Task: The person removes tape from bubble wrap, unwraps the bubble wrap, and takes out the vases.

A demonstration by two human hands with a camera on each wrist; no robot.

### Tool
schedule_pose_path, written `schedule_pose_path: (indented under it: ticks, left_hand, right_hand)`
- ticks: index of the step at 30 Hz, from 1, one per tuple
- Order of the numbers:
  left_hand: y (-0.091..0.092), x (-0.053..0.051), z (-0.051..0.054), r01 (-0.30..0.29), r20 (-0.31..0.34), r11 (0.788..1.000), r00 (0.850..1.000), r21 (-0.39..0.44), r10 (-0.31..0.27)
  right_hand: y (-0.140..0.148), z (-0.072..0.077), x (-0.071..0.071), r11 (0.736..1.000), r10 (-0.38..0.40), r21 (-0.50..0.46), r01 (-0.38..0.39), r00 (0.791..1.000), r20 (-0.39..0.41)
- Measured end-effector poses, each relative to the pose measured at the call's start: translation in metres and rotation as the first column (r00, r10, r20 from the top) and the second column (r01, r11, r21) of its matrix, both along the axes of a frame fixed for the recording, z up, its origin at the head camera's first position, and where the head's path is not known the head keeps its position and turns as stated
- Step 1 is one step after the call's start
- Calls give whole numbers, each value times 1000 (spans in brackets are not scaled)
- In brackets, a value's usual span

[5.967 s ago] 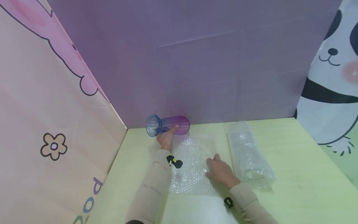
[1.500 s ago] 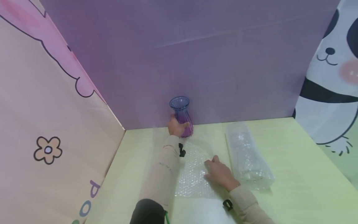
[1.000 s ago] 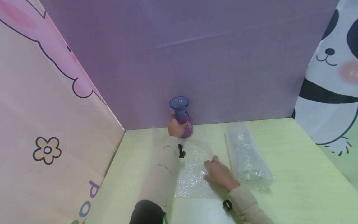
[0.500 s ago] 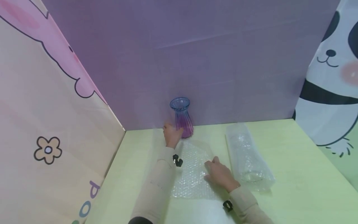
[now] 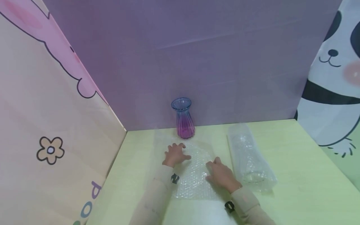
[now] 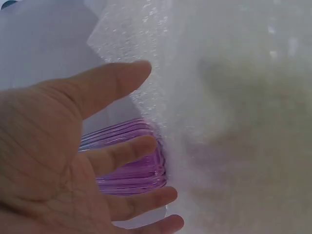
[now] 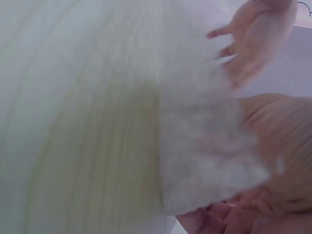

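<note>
A ribbed glass vase (image 5: 184,120), blue at the rim and purple at the base, stands upright at the back edge of a bubble wrap sheet (image 5: 194,184). My left hand (image 5: 175,155) hovers over the sheet in front of the vase, fingers spread, holding nothing. In the left wrist view the purple vase (image 6: 131,165) shows behind those fingers. My right hand (image 5: 222,175) holds the sheet's right side with curled fingers. From the right wrist, the wrap's edge (image 7: 204,190) crosses in front of the palm, partly hiding the grip, and the view is blurred.
A second, clear vase-shaped object inside a bubble wrap pouch (image 5: 250,156) lies on the table right of my right hand. The pale yellow-green table (image 5: 303,175) meets a purple backdrop (image 5: 211,62) just behind the vase. A printed panel (image 5: 84,150) borders the left.
The vase, lying sideways in my left hand at first, was stood upright at the back. My left hand then let go and drew back toward me. The right hand stayed put.
</note>
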State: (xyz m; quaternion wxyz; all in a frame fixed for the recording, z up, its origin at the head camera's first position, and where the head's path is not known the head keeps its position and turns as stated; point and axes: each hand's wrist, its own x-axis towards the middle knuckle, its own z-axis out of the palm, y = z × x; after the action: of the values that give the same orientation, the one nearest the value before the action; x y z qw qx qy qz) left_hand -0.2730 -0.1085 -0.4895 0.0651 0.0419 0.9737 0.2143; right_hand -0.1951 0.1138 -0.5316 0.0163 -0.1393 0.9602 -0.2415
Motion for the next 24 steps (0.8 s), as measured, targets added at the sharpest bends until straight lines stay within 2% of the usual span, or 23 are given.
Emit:
schedule_pose_path:
  ticks: [4, 9, 16, 24]
  left_hand:
    - [-3, 10, -9, 57, 24, 998, 998, -37, -56]
    - [-9, 19, -15, 97, 3, 993, 995, -64, -97]
    - [-13, 20, -20, 102, -31, 994, 994, -39, -104]
    - [-15, 20, -21, 100, -29, 994, 994, -36, -101]
  right_hand:
    - [0, -1, 0, 1000, -4, -5, 4, 1000, 15]
    - [-1, -2, 0, 1000, -3, -4, 3, 1000, 17]
    - [-2, -2, 2, 1000, 0, -8, 0, 1000, 0]
    - [-1, -6, 3, 999, -12, -37, 12, 1000, -12]
